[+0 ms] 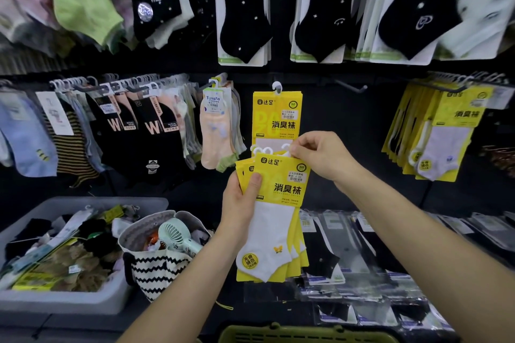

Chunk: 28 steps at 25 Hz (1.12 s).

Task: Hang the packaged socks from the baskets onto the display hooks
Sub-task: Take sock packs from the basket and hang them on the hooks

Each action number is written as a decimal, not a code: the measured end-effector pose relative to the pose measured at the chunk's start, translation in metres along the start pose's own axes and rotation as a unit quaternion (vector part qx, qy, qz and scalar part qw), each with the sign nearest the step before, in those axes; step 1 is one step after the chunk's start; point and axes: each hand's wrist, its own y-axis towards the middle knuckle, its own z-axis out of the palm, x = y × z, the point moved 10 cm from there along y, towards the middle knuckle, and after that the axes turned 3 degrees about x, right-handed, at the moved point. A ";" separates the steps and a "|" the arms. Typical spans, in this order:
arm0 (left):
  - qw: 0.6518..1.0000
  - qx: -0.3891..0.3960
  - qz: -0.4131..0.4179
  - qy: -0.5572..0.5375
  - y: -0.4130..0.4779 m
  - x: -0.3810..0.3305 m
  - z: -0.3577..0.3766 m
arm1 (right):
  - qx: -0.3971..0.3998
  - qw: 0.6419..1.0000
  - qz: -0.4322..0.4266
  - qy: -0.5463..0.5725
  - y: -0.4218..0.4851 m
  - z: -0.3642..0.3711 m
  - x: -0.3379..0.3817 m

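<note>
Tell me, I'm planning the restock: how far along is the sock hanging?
Done: a yellow stack hangs on the centre hook. In hand: the left hand grips a fan of yellow packs, the right hand pinches a hanger on top. Left: those packs, plus more in the grey bin.

The sock packs [281, 189] have yellow card fronts with a smooth, faintly glossy printed face. The socks [267, 231] fixed to them are white knitted cloth, matt and finely textured. Their hangers [266, 151] are smooth white moulded plastic. The bare display hook [351, 87] looks like thin dark metal rod with a dull finish. The bin [69, 302] is grey plastic, matt and smooth. The bag [158, 267] is coarse woven cloth with a black-and-white zigzag. The fan [174, 231] is pale green plastic with a soft sheen. The flat packs [345, 234] are wrapped in clear, shiny plastic film. The basket [292, 335] is matt green plastic.
</note>
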 end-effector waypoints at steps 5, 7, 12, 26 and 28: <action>0.996 0.037 -0.031 -0.076 -0.001 0.005 0.010 | -0.011 1.000 0.001 0.024 0.000 -0.001 -0.001; 0.993 0.040 -0.036 -0.105 0.000 0.001 0.012 | -0.015 1.000 -0.004 0.016 0.003 0.001 0.003; 0.998 0.002 0.010 -0.069 0.013 -0.026 -0.008 | -0.050 0.999 -0.006 0.002 0.017 -0.016 0.014; 0.994 -0.055 0.051 0.077 0.047 -0.085 -0.064 | -0.134 0.984 -0.036 -0.114 0.090 -0.032 0.061; 0.994 -0.050 0.052 0.084 0.045 -0.091 -0.062 | -0.139 0.983 -0.033 -0.112 0.090 -0.034 0.058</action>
